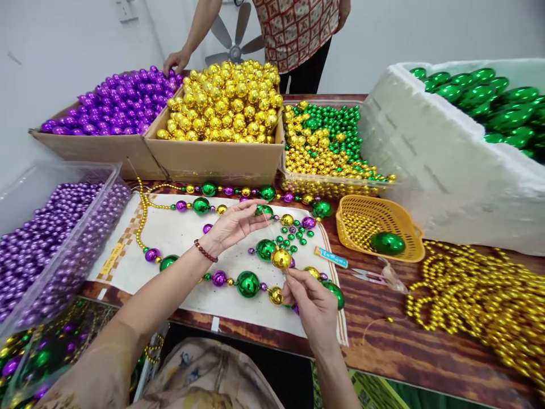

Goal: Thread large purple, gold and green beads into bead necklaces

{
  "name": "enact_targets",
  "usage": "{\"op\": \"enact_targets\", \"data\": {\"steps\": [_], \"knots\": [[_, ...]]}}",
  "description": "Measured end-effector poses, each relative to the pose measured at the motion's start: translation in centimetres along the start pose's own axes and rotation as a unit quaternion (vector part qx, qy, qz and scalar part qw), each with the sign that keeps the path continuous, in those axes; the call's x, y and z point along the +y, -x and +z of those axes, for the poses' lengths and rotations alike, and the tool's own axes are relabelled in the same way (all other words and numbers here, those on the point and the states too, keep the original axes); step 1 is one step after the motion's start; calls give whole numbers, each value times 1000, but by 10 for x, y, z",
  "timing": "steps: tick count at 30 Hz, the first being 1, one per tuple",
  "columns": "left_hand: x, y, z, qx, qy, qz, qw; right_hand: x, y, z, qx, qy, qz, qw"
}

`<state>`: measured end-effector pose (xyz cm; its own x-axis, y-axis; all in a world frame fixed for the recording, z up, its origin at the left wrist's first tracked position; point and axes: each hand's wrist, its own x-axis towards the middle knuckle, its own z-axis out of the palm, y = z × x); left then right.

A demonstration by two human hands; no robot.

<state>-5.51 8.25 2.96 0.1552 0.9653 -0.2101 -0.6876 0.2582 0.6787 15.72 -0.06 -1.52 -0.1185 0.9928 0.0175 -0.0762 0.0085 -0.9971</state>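
My left hand (240,221), with a brown beaded bracelet at the wrist, pinches a thin pale string (271,231) above the cloth. Down that string sits a shiny gold bead (281,258). Just below the bead, my right hand (313,301) has thumb and fingertips pressed together; the string end between them is mostly hidden. A bead strand (248,284) of green, purple and gold lies in a loop on the white cloth (140,272). Loose small green beads (292,237) are scattered near the gold bead.
Boxes of purple beads (123,102) and gold beads (230,102) stand behind. A clear tub (114,173) is left; a foam box (395,130) is right. An orange basket (415,241), scissors (368,276) and gold chains (477,295) lie right. Another person's hand (176,61) touches the purple beads.
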Motion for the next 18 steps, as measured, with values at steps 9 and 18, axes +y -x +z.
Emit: {"op": "enact_targets", "data": {"steps": [9,18], "knots": [[-2,0,-3,-20,-40,21,999,-1,2,-1,-4,30,11,999],[-12,13,19,-37,-33,4,999,6,-2,4,23,38,-11,999]]}}
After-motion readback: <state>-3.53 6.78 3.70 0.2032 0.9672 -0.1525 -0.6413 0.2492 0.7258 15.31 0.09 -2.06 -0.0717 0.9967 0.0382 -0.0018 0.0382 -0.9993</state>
